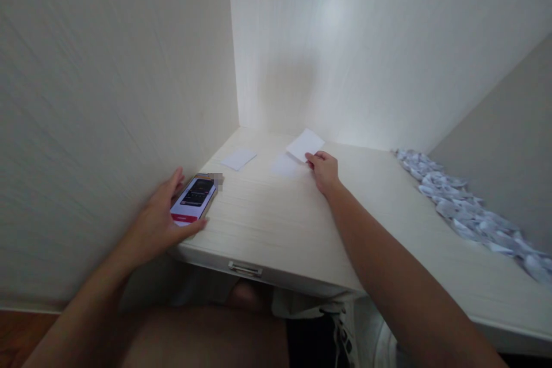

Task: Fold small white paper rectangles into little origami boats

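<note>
1. The left hand (161, 213) is at the near left corner of the desk (267, 224), curved around the lower end of a phone (194, 201), thumb along one side and fingers at the other, holding it
2. The phone lies face up beside the left wall (129, 69), its screen lit, with a dark panel above a red bar
3. The right hand (323, 169) pinches a white sheet of paper (305, 144) by its near edge, between thumb and fingers
4. That sheet is tilted over the back part of the desk, near the rear wall (366, 57); a pale patch shows just below it, and whether this is paper or reflection I cannot tell
5. A second piece of white paper (238, 158) lies flat on the desk, between the phone and the held sheet, touching neither
6. Many crumpled-looking white pieces (466, 207) form a long row along the desk's right side
7. A drawer handle (245, 268) sits on the desk's front, below the top
</note>
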Tool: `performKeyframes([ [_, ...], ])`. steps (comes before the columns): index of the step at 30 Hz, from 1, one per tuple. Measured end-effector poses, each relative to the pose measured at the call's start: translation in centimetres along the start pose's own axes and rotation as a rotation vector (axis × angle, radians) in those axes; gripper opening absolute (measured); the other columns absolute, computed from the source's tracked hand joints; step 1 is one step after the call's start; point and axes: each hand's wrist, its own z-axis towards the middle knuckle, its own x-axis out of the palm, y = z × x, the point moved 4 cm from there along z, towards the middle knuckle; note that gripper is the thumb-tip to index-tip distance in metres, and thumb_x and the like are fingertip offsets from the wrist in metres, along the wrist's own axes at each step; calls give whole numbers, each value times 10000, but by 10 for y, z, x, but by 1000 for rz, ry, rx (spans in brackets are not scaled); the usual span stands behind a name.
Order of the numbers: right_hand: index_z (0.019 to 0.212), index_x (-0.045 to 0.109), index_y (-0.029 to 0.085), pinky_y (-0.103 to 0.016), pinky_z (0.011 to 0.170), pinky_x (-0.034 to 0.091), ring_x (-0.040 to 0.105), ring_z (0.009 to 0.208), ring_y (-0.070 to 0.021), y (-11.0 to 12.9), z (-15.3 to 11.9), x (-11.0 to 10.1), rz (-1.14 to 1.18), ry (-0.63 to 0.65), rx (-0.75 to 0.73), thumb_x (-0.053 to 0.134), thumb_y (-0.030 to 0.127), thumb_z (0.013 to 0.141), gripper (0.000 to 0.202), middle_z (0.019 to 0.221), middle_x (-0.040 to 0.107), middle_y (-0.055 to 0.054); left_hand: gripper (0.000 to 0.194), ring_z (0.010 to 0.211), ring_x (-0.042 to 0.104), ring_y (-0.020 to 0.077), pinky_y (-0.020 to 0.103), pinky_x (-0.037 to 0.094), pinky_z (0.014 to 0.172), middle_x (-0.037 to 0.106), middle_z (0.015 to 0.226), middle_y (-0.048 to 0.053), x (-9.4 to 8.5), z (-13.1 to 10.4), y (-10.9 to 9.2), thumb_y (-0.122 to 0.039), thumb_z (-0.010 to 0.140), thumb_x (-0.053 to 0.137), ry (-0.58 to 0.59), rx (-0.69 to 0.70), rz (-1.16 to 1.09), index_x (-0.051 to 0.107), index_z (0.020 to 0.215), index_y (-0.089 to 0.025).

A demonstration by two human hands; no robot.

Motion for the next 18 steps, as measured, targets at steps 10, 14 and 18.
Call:
performKeyframes([
  [10,1048,665,138,-323,728,584,669,821,-155,9,-24,-16,156,164,32,669,326,975,202,995,688,-40,1103,1319,516,516,692,457,1071,414,1541,247,-10,-4,-18,-429,758,738,-24,83,259,117,1636,-181],
  [14,714,650,150,-261,627,471,572,639,-115,12,-45,-38,236,293,29,872,304,726,271,705,633,12,1088,1384,463,498,705,446,1077,372,1593,179,-20,-13,-27,-394,805,717,13,85,313,25,1638,-285],
  [18,697,690,176,-286,628,452,564,620,-134,16,-56,-46,292,391,63,898,309,599,265,685,661,-4,936,1385,465,440,674,393,1132,479,1502,149,-8,-5,-92,-386,858,697,-99,111,309,163,1621,-289],
])
